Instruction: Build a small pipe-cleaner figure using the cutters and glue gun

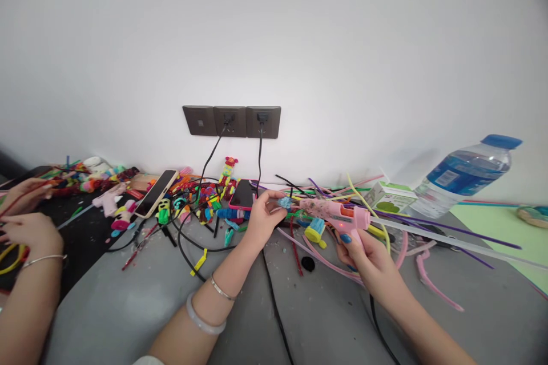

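Note:
My right hand [362, 254] is wrapped around the handle of a pink glue gun [331, 214]. A long clear glue stick [436, 235] sticks out of its back end, and a small red light glows on its side. My left hand [268, 214] pinches a small light-blue fuzzy piece [284, 202] at the gun's nozzle; whether the two touch, I cannot tell. Just below the gun lies a yellow and blue pipe-cleaner figure [315, 232]. A round black piece [307, 264] rests on the table nearer to me.
Another person's hands [32, 234] work at the left with a red strand. Black cords run from the wall sockets [231, 121] across the grey table [128, 302]. Phones [157, 193], several small figures and loose pipe cleaners line the wall. A water bottle [464, 174] and a green-white box [391, 198] stand right.

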`<state>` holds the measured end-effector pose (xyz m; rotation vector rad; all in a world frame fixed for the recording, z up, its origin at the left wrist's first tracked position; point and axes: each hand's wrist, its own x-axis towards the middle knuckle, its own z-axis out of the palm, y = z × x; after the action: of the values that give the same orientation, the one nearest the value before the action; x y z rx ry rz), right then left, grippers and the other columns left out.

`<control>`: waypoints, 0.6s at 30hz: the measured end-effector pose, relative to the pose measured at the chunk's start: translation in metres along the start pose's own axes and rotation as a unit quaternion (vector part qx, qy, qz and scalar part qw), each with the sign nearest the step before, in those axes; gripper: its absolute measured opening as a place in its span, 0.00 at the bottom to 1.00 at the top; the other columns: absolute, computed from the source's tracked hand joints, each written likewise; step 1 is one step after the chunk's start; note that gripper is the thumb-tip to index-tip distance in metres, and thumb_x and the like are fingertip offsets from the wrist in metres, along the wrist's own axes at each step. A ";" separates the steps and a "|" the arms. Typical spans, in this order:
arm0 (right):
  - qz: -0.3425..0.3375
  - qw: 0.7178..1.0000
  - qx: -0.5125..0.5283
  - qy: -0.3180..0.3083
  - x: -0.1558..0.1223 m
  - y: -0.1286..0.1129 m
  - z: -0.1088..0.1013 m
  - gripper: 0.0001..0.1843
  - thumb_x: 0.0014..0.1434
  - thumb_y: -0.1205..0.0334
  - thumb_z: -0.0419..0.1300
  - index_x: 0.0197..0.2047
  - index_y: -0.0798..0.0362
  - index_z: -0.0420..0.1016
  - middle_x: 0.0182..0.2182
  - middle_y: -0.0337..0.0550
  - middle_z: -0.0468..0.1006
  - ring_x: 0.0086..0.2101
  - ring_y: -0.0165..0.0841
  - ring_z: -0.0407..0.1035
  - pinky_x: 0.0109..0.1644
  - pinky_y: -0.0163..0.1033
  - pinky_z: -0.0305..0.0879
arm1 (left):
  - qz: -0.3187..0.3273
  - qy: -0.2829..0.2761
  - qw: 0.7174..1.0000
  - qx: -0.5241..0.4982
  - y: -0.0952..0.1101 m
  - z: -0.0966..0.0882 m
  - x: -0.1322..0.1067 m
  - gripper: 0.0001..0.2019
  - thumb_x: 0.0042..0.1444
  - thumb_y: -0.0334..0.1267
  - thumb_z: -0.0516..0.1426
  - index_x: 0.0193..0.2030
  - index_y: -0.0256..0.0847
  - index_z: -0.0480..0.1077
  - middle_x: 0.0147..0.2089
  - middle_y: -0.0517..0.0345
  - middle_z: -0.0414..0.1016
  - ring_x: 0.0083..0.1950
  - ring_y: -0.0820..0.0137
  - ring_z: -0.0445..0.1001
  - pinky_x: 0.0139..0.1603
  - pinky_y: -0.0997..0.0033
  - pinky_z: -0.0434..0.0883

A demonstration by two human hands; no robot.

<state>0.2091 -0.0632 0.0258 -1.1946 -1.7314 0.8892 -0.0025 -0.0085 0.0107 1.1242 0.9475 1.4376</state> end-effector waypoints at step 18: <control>-0.003 1.000 0.015 0.021 0.001 0.000 0.000 0.31 0.64 0.34 0.45 0.20 0.49 0.54 0.15 0.35 0.56 0.19 0.28 0.49 0.23 0.36 0.47 | -0.003 -0.005 1.000 -0.007 -0.003 0.000 0.001 0.14 0.41 0.27 0.61 0.37 0.40 0.70 0.45 0.55 0.76 0.42 0.70 0.75 0.41 0.72 0.69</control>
<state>0.2089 -0.0617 0.0257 -1.1805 -1.6819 0.8765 -0.0021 -0.0075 0.0076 1.1159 0.9324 1.4302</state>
